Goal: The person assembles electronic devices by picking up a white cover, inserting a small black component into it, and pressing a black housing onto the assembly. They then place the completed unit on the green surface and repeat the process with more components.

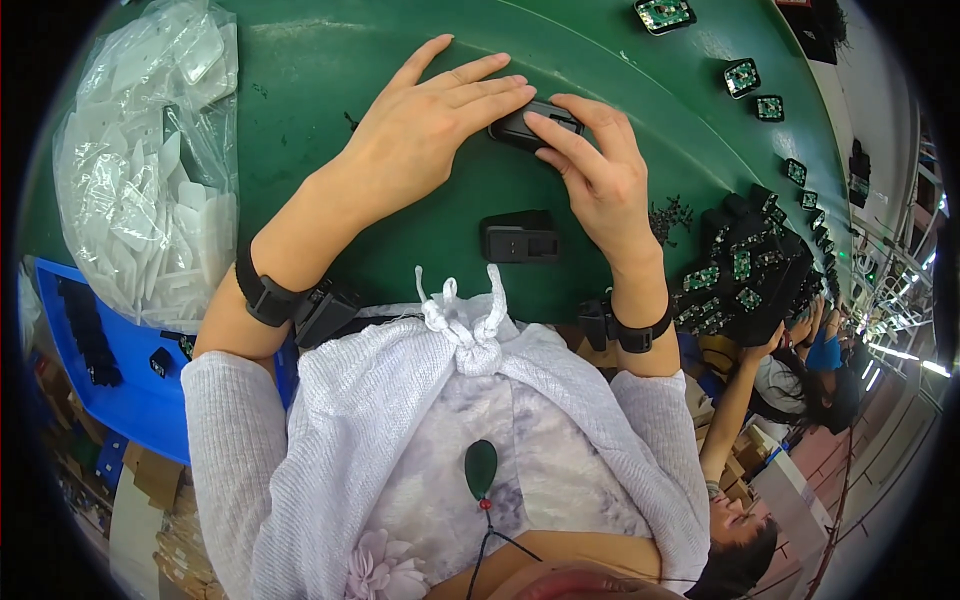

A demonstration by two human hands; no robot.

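A small black plastic case (516, 130) lies on the green table beneath my hands. My right hand (603, 165) is closed on its right end, with the thumb hidden in part and the fingertips on its upper face. My left hand (430, 115) is stretched out flat with fingers spread, its fingertips touching the left end of the case. Nearer to me sits a second black case (520, 237), apart from both hands, with a recess in its upper side. A pile of tiny black parts (670, 217) is scattered right of my right wrist.
A clear bag of white plastic pieces (150, 180) lies at left, above a blue tray (130, 400) with black parts. Black cases with green circuit boards (741, 78) line the far right. More boards are heaped at right (745, 265), where another person's arm (735, 410) reaches.
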